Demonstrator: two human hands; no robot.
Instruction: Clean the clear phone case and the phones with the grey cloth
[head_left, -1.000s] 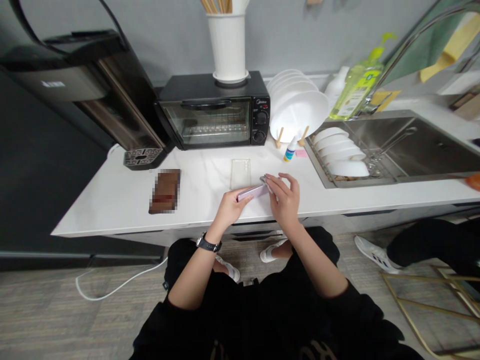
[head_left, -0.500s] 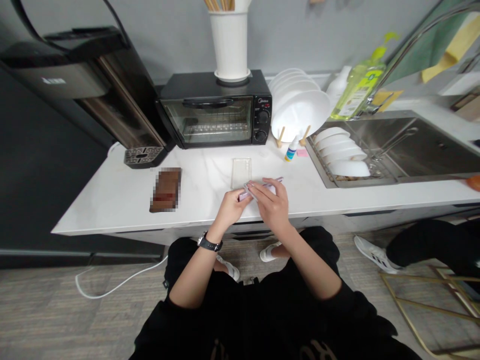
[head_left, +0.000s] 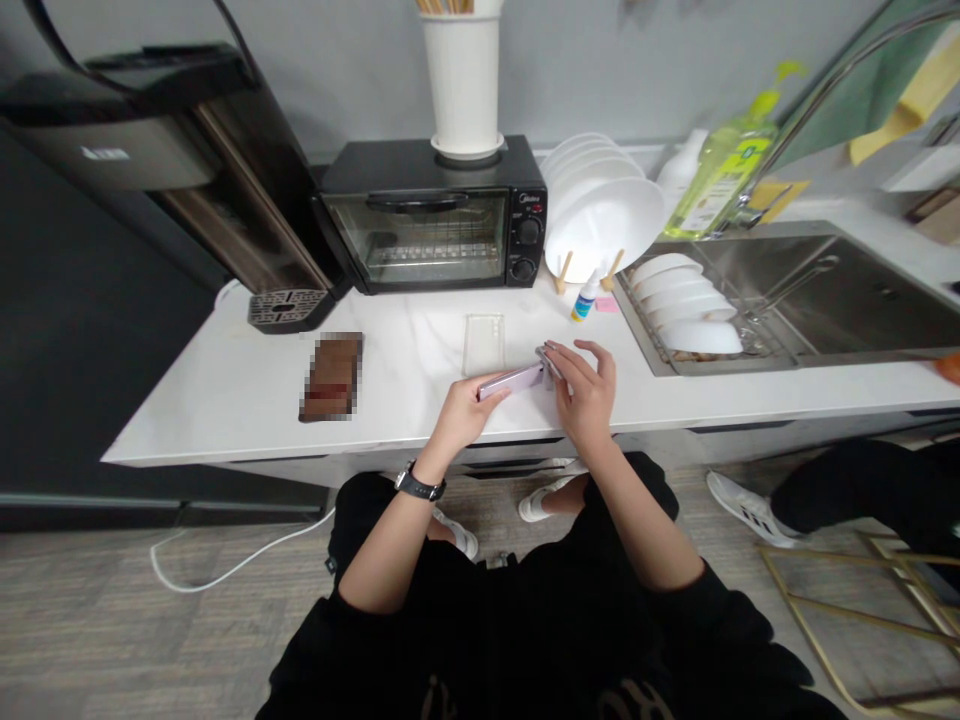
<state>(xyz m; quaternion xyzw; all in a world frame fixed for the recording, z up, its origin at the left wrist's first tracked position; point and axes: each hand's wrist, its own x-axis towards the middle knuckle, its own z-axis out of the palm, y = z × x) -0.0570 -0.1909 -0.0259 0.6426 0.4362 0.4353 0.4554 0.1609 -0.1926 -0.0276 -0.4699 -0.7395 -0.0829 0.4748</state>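
A slim lilac phone (head_left: 511, 381) is in the grip of my left hand (head_left: 463, 412), tilted edge-on above the counter's front part. Fingers of my right hand (head_left: 586, 398) close on a small greyish piece (head_left: 549, 362), perhaps a wiping cloth, at the phone's right end; its exact kind is hard to make out. Just behind the phone a clear phone case (head_left: 484, 343) lies flat on the white counter (head_left: 405, 365). Farther back stands a small spray bottle (head_left: 585, 298) with a blue and yellow label, beside a pink slip (head_left: 607, 304).
A black toaster oven (head_left: 435, 225) carries a white utensil holder (head_left: 463, 85). To the left are a drink machine (head_left: 289, 308) and a blurred brown item (head_left: 331, 378). White plates (head_left: 600, 225) and a sink (head_left: 795, 300) with bowls (head_left: 682, 300) lie right. Someone's leg (head_left: 840, 495) shows at right.
My right hand has slid to the right along the phone, toward its far end, with the greyish piece. The left hand holds the phone in nearly the same place.
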